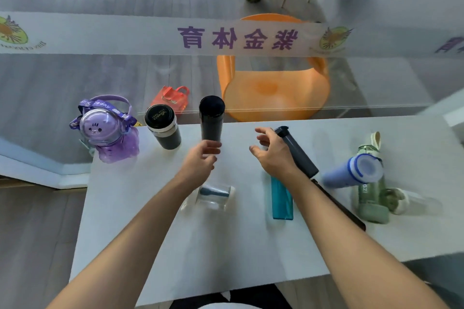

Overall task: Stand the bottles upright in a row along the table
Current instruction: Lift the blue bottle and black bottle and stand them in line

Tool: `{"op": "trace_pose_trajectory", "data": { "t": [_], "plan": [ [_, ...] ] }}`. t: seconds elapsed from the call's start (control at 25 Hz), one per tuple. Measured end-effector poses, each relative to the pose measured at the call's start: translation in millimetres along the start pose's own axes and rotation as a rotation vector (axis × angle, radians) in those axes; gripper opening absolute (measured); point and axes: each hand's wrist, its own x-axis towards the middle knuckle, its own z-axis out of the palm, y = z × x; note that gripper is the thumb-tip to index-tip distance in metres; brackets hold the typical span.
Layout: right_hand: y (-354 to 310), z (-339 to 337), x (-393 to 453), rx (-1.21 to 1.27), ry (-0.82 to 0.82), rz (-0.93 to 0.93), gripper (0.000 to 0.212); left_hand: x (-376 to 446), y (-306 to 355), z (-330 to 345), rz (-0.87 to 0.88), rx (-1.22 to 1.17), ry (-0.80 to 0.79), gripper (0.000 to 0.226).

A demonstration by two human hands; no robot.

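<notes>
Three bottles stand along the far left edge of the pale grey worktop (155, 246): a translucent purple bottle with a cat-face lid and strap (108, 130), a squat black tumbler with a white band (163, 126), and a tall slim black flask (211, 121). That's the row taking shape, tight to the far edge, probably so the near side stays free for what's lying down.

The left hand (200, 160) sits at the base of the tall black flask, fingers loosely curled around its foot, either steadying it or just letting go; I can't tell how firm the contact is. The right hand (272, 150) is open, fingers spread, empty, hovering just left of a dark grey flip-cap bottle (297, 152) that lies slanted on the worktop. My guess: that one's next.

Still lying down: a clear glass bottle (213, 197) near the left forearm, a teal transparent bottle (282, 199) under the right wrist, a blue bottle with a white lid (351, 170), a pale green bottle (371, 198) and a small clear one with a cream cap (406, 200) at far right.
</notes>
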Motion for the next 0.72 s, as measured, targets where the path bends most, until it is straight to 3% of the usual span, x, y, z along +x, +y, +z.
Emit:
{"op": "trace_pose_trajectory", "data": {
  "t": [0.24, 0.44, 0.6, 0.72],
  "plan": [
    [64.4, -41.4, -13.0, -0.122, 0.115, 0.19, 0.044, -14.7, -11.8, 66.1, -0.071, 0.065, -0.153, 0.036],
    [102.7, -41.9, -2.9, -0.22, -0.061, 0.351, 0.049, -11.0, -19.9, 122.3, -0.209, 0.073, -0.168, 0.036],
    [127.3, -37.7, 1.5, -0.128, -0.201, 0.415, 0.047, -5.5, -25.9, 163.8, -0.345, 0.098, -0.161, 0.048],
    [138.6, -37.8, -1.7, -0.046, -0.289, 0.386, 0.047, -3.1, -23.4, 189.4, -0.431, -0.009, -0.145, 0.048]
  ]
}}
